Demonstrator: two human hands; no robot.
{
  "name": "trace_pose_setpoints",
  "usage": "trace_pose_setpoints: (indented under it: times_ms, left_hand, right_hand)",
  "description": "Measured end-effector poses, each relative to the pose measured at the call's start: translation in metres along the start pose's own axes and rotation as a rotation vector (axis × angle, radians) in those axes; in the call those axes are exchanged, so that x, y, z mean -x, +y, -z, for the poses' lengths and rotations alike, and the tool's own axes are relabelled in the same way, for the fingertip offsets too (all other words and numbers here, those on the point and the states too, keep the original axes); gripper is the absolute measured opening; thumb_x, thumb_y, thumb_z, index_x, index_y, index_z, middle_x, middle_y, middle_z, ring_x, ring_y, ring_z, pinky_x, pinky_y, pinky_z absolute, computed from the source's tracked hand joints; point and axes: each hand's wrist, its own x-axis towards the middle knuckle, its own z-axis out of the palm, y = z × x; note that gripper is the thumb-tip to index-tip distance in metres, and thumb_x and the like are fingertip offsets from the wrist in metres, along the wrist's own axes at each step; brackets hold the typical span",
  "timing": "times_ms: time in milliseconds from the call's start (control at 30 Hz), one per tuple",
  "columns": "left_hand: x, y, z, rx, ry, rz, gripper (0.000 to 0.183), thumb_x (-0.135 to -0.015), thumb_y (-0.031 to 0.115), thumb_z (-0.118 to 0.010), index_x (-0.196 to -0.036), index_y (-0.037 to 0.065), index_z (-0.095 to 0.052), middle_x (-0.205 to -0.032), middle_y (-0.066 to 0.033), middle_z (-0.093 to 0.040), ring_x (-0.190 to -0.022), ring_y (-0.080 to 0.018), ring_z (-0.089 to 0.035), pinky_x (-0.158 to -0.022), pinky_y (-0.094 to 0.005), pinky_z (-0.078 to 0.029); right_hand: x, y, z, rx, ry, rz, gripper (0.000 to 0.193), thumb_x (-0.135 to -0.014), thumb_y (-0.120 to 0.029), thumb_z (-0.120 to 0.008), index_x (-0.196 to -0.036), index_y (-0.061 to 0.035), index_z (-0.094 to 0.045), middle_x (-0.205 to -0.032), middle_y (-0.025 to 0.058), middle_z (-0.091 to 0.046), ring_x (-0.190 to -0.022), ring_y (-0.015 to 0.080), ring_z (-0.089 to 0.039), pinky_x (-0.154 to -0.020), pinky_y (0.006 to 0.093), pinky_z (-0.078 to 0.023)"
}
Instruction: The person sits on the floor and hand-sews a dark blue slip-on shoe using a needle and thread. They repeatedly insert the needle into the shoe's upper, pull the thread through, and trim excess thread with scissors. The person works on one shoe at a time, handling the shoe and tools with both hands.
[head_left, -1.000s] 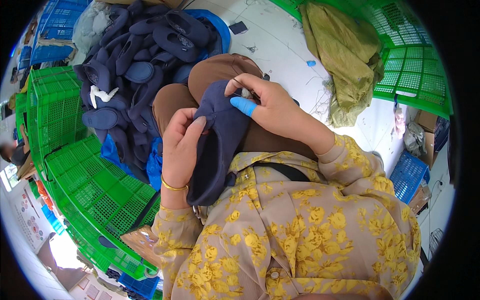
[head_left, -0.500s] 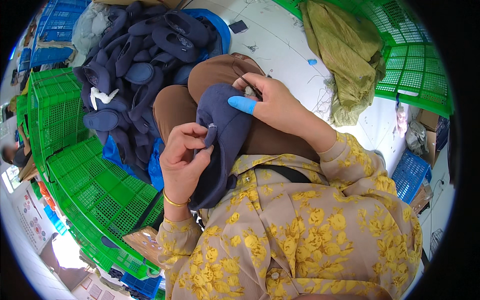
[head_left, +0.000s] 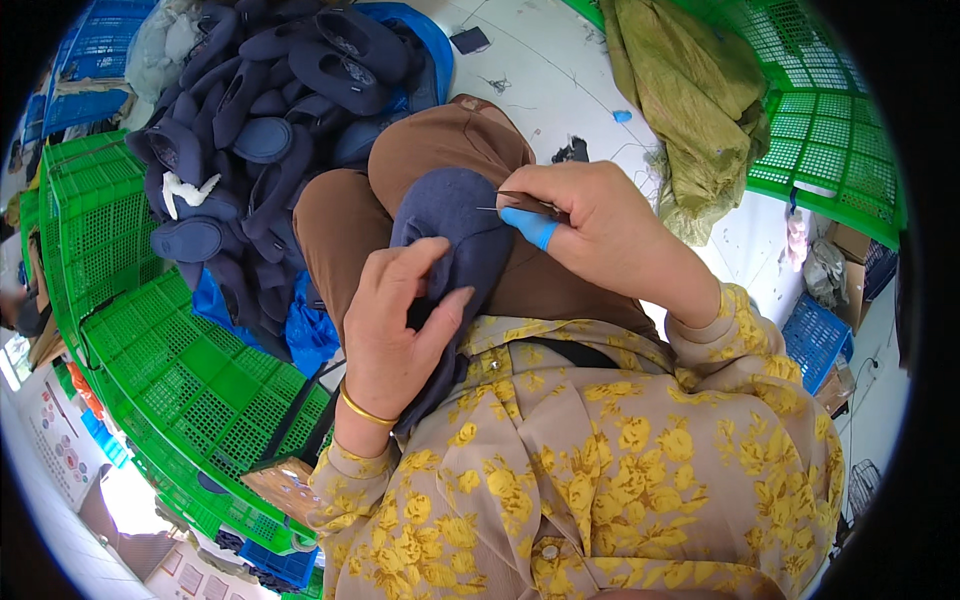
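Note:
A navy felt slipper [head_left: 462, 200] rests on my lap with its rounded toe pointing away from me. My left hand [head_left: 385, 315] holds it at the foot opening, index finger and thumb set apart on the fabric. Part of the slipper is hidden under that hand. At the right side of the toe, my right hand [head_left: 610, 220] pinches a thin dark tweezers-like tool [head_left: 540, 204] with two slender tips, one dark and one silvery. Those tips lie at the slipper's surface. A blue finger cover [head_left: 530, 226] sits on my right thumb.
A heap of navy slippers [head_left: 290, 75] lies on blue plastic sheeting at the far left, a white scrap [head_left: 188, 192] on it. Green crates [head_left: 190, 350] flank my left. An olive sack [head_left: 685, 110] leans by another green crate [head_left: 815, 150]; a blue crate [head_left: 815, 340] is at right.
My left finger and thumb have spread from their pinch on the slipper's rim and shifted right. My right hand has moved right and lower, and the tool's tips now show against the toe.

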Motion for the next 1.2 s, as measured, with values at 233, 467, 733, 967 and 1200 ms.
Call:
trace_pose_setpoints:
  times_ms: [233, 467, 733, 967, 1200]
  left_hand:
    - [0.01, -0.03, 0.003, 0.229, -0.003, -0.066, 0.016, -0.08, -0.011, -0.067, -0.092, -0.001, -0.064, -0.105, -0.0088, -0.059, -0.091, -0.0137, -0.057, -0.079, -0.0231, -0.045]
    - [0.014, -0.032, 0.001, 0.358, 0.017, -0.004, 0.016, -0.081, -0.012, -0.067, -0.091, -0.001, -0.062, -0.109, -0.0088, -0.058, -0.097, -0.0131, -0.055, -0.084, -0.0235, -0.044]
    - [0.014, -0.039, -0.004, 0.732, 0.047, 0.151, 0.015, -0.083, -0.008, -0.066, -0.093, 0.001, -0.059, -0.111, -0.0088, -0.056, -0.098, -0.0126, -0.054, -0.086, -0.0241, -0.045]
    - [0.014, -0.043, -0.002, 0.773, 0.016, 0.158, 0.017, -0.079, -0.012, -0.069, -0.091, 0.0, -0.063, -0.112, -0.0079, -0.055, -0.101, -0.0128, -0.054, -0.091, -0.0262, -0.044]
    - [0.015, -0.04, -0.003, 0.747, 0.024, 0.19, 0.018, -0.077, -0.01, -0.07, -0.088, 0.001, -0.061, -0.109, -0.0087, -0.058, -0.103, -0.0161, -0.054, -0.094, -0.0286, -0.041]
  right_hand:
    - [-0.021, 0.002, -0.018, 0.142, -0.072, 0.106, 0.019, -0.079, -0.002, -0.061, -0.098, -0.0037, -0.059, -0.078, 0.0164, -0.061, -0.074, 0.0378, -0.059, -0.064, 0.0422, -0.047]
    - [-0.011, -0.005, -0.001, 0.195, 0.142, 0.077, 0.026, -0.09, -0.017, -0.063, -0.113, -0.009, -0.055, -0.094, 0.0092, -0.057, -0.072, 0.0376, -0.059, -0.064, 0.0436, -0.048]
    - [-0.011, -0.015, 0.018, 0.642, -0.13, 0.429, 0.033, -0.08, -0.013, -0.065, -0.113, -0.0077, -0.063, -0.087, 0.004, -0.054, -0.058, 0.0241, -0.053, -0.052, 0.0336, -0.044]
    - [-0.025, -0.022, 0.011, 0.838, -0.218, 0.707, 0.03, -0.075, -0.013, -0.062, -0.103, -0.0037, -0.065, -0.086, 0.0022, -0.052, -0.054, 0.0156, -0.05, -0.048, 0.0292, -0.041]
    - [-0.028, -0.024, 0.004, 0.827, -0.22, 0.703, 0.02, -0.073, -0.012, -0.061, -0.091, -0.0028, -0.064, -0.081, 0.0021, -0.048, -0.052, 0.0163, -0.05, -0.047, 0.0296, -0.041]
